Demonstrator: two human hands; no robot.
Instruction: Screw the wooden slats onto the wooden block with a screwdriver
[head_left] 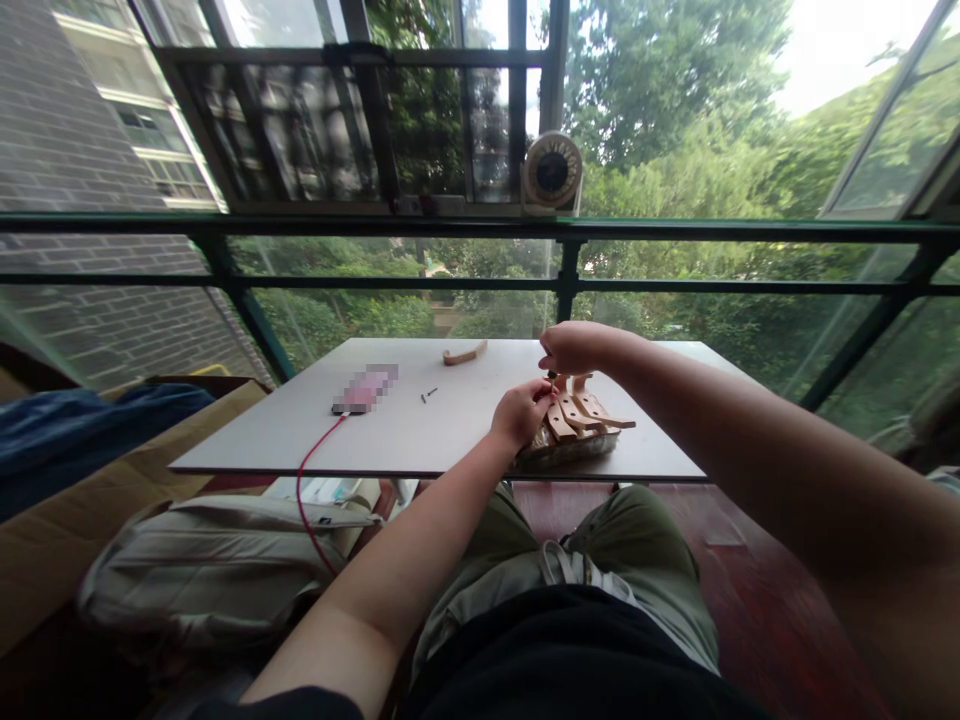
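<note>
My left hand (519, 412) is closed on a fan of flat wooden pieces (581, 410) near the front right of a white board table (420, 440). Above them my right hand (570, 347) is closed in a fist round a small dark tool (552, 377) that points down at the wood. The wooden pieces rest on a clear plastic bag (570, 447). A single curved wooden piece (465, 354) lies apart at the far middle of the table. Two small dark screws (428, 395) lie loose left of my hands.
A pink device (365, 390) lies on the table's left with a red cable (309, 470) hanging off the front edge. A grey bag (210, 570) and a cardboard box (67, 540) lie on the floor at left. Green railings (480, 228) and glass stand behind the table.
</note>
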